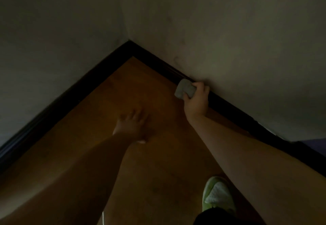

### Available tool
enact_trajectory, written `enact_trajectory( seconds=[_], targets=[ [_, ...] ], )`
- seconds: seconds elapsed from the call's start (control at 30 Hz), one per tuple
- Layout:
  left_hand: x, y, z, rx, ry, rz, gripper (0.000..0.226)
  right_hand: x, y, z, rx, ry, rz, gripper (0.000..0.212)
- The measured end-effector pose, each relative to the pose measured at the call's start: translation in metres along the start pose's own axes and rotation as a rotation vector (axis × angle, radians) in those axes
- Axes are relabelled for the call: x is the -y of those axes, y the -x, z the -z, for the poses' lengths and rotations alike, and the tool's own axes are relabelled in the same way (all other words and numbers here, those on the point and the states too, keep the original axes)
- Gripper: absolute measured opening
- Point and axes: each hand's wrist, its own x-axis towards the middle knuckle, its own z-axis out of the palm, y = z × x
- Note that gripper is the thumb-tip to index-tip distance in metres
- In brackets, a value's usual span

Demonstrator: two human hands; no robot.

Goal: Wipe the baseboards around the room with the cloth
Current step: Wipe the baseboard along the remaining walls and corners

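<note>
Your right hand (196, 99) gripped the grey cloth (185, 89), fingers curled round it, and held it pressed against the dark baseboard (229, 109) that ran along the foot of the right wall (238, 39); the cloth sat a little way short of the corner, touching the baseboard's face and upper edge. Your left hand (132, 126) was blurred; its fingers looked spread and straight, holding nothing, low over or on the wooden floor (141, 87), and you could not tell from this view whether the palm touched it. A second run of the dark baseboard (58, 104) followed the left wall (53, 39) and met the first at the corner (129, 43). Both walls were pale and dim, with faint dark smudges on the right one above the cloth. Nearest you, a pale green and white shoe (217, 195) stood on the floor beside your right forearm, toe pointing toward the right wall; a dark garment edge (225, 216) covered its heel. At the far right, something purplish (314, 147) lay against the baseboard, too dim to name; it covered the strip there.
</note>
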Motion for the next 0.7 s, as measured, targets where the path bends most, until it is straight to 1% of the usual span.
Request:
enact_trajectory(
  seconds=[0.07,0.13,0.2,0.3,0.53,0.7],
  targets=[
    [-0.021,0.001,-0.004,-0.047,-0.028,-0.188,0.114,0.004,0.003,-0.005,0.039,-0.006,0.028,0.036],
    [-0.049,0.002,-0.012,-0.033,0.002,-0.272,0.117,0.009,0.003,-0.012,0.063,-0.006,0.04,0.036],
    [-0.074,0.003,-0.022,0.008,0.026,-0.239,0.119,0.013,0.0,-0.015,0.048,-0.021,0.019,0.036],
    [-0.087,0.002,-0.023,0.034,0.046,-0.156,0.117,0.012,-0.007,-0.012,0.011,-0.031,-0.014,0.037],
    [-0.088,0.001,-0.02,0.056,0.045,-0.138,0.119,-0.004,-0.003,0.015,-0.031,-0.04,-0.022,0.034],
    [-0.086,0.003,-0.021,0.007,0.012,-0.141,0.117,-0.029,0.009,0.045,-0.047,-0.054,-0.042,0.031]
  ],
)
